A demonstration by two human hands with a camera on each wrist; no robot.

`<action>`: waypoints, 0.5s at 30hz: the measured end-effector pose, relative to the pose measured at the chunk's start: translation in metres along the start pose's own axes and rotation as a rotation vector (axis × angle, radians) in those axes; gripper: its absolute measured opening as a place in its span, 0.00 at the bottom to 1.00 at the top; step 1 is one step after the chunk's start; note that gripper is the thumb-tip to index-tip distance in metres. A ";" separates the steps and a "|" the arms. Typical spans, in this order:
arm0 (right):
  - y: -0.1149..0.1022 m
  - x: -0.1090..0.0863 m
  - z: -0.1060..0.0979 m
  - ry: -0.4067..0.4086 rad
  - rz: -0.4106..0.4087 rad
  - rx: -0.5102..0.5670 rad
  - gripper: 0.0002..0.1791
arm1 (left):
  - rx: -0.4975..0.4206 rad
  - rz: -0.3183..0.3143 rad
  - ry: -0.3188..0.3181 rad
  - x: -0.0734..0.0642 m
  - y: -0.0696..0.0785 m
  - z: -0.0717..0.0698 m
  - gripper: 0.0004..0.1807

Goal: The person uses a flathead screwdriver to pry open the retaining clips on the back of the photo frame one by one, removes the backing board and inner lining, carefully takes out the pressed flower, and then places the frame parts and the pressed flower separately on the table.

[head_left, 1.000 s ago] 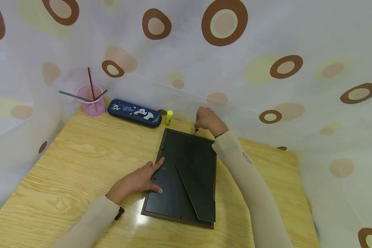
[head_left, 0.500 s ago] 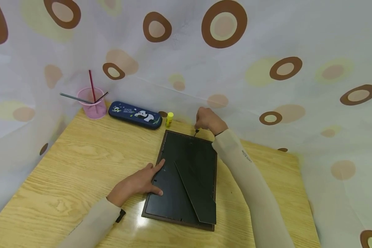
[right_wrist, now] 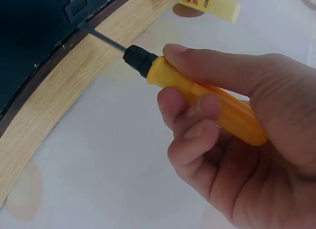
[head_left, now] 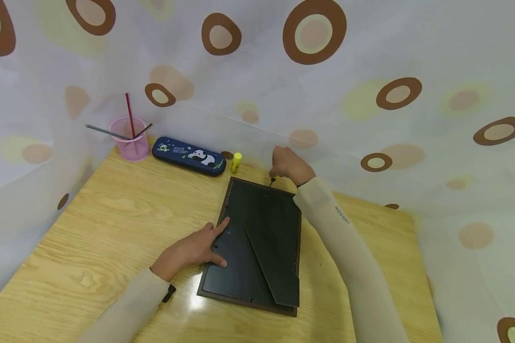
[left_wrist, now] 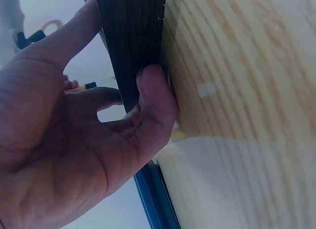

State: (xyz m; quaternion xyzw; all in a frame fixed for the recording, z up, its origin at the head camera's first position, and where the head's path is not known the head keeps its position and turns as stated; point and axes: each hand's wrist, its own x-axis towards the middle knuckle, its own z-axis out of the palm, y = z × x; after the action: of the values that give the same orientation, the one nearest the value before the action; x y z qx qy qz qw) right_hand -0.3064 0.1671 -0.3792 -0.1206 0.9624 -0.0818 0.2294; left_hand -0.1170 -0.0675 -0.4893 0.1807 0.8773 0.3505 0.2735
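A picture frame (head_left: 262, 205) lies back up on the table, with its dark backing and a slanted stand leg (head_left: 272, 271). My left hand (head_left: 193, 248) holds the frame's left edge, thumb and index finger spread over the backing. In the left wrist view its other fingers (left_wrist: 157, 93) curl against the frame's side. At the far edge my right hand (head_left: 289, 166) grips a screwdriver (right_wrist: 207, 103) by its yellow handle, thumb along the top. The flat tip of the screwdriver meets the frame's rim, next to a small black hanger (right_wrist: 76, 8) on the backing.
A yellow glue stick (head_left: 236, 163) stands beyond the frame's far left corner. Left of it are a blue panda pencil case (head_left: 189, 156) and a pink cup (head_left: 134, 147) holding several pencils. A patterned sheet (head_left: 257, 71) rises behind the wooden table (head_left: 111, 214).
The view shifts slightly. Both hands keep their places, the left on the frame's edge and the right with the screwdriver at the far rim.
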 end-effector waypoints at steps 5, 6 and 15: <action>-0.003 -0.007 -0.003 -0.009 0.000 0.018 0.13 | 0.009 0.002 -0.013 0.002 -0.001 -0.003 0.61; -0.002 -0.008 -0.003 -0.012 0.005 0.031 0.16 | 0.010 0.001 -0.015 0.003 -0.001 -0.003 0.61; 0.000 -0.021 -0.005 -0.029 0.037 0.074 0.11 | 0.023 -0.011 -0.010 0.001 0.002 -0.003 0.61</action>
State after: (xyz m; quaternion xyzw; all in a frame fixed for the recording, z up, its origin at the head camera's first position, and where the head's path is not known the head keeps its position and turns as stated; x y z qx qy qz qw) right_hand -0.2903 0.1736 -0.3656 -0.0956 0.9573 -0.1115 0.2491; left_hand -0.1195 -0.0674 -0.4867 0.1806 0.8810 0.3380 0.2776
